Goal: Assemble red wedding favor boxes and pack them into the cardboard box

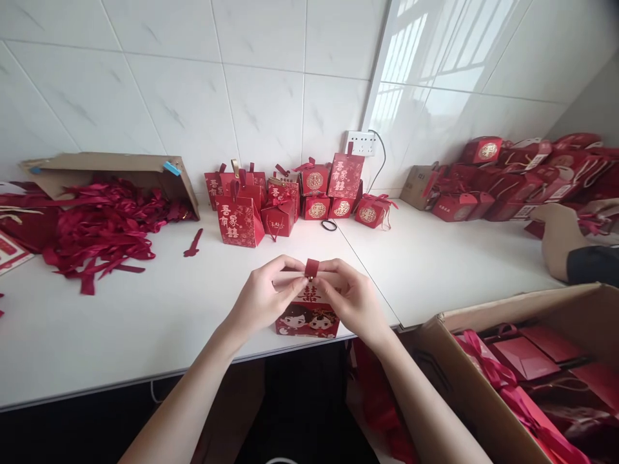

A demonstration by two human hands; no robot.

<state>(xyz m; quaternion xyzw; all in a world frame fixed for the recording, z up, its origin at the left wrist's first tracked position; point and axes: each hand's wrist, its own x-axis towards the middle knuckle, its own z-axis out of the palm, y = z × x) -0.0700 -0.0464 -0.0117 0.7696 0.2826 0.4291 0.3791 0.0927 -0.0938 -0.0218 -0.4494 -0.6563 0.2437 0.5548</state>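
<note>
A small red and white gift box [307,320] with two cartoon figures on its front stands upright at the table's front edge. My left hand [271,290] is closed on the left side of its top, thumb at the front and fingers behind. On the other side my right hand [352,296] pinches the top in the same way. A short dark-red ribbon loop [312,267] sticks up between my fingertips. Both thumbs press near a small bead-like fastener below the loop. The back of the box is hidden.
Several red gift boxes [236,221] stand along the wall. Dark-red ribbons [104,235] spill from a cardboard box [111,161] at left. At right are a person's arm [556,241], a pile of red boxes [512,187] and an open carton [435,322]. A black ring [329,225] lies mid-table.
</note>
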